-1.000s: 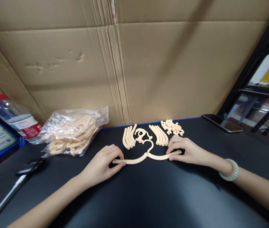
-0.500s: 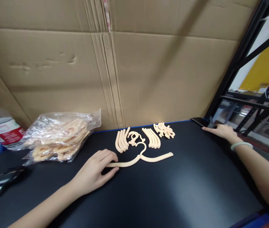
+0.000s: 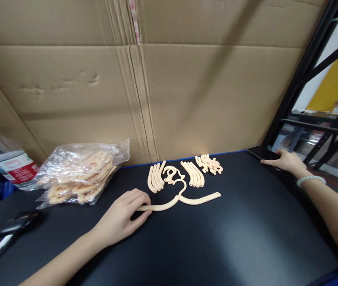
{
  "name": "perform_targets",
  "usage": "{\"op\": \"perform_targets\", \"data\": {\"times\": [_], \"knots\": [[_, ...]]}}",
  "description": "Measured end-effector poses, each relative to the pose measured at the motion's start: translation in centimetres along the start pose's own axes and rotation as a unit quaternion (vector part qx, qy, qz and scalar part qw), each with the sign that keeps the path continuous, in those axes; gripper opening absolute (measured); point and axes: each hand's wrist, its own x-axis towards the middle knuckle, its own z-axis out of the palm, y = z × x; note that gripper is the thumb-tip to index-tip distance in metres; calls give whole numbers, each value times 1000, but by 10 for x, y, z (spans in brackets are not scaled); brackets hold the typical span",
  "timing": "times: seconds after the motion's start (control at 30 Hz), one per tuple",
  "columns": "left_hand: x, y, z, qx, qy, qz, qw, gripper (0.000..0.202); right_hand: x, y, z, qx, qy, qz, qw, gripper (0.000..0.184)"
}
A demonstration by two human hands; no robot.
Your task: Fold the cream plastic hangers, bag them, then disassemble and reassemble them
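A cream plastic folding clothes hanger [image 3: 199, 200] lies flat on the black table, its hook pointing to the back and its two arms spread. My left hand [image 3: 127, 212] is closed around the end of its left arm, thumb in front and fingers over the top. Far to the right, my right hand [image 3: 290, 163] grips the near right edge of a black smartphone [image 3: 263, 153] at the table's back corner. Behind the hanger lie two rows of curved hanger arms, a left row [image 3: 156, 177] and a right row [image 3: 193, 174], with loose hooks [image 3: 170, 174] between them.
A pile of small hooks [image 3: 209, 164] lies at the back. To the left sit a clear bag of cream parts [image 3: 79, 172], a red-capped bottle [image 3: 10, 163] and a black object with a white handle [image 3: 18, 223]. Cardboard [image 3: 216, 91] stands behind; a black metal frame [image 3: 294, 83] rises right.
My right hand has closed on the phone, which now shows more fully and lies turned slightly. My left hand stays on the hanger. The whole view has shifted a little.
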Motion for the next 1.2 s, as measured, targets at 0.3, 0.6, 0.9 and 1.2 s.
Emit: {"op": "perform_targets", "data": {"times": [0.3,0.6,0.9,1.2], "knots": [[1,-2,2,-2,4,2,1000,11,-23,-29,-31,-53,-44,49,996,77],[-1,-5,5,-9,-4,3,1000,8,-19,-28,-23,-92,-48,86,991,75],[-1,-6,5,-8,-2,3,1000,7,-18,-28,-23,-88,-52,93,990,74],[-1,-7,6,-7,3,7,1000,8,-17,-31,-26,-77,-61,103,990,73]]}}
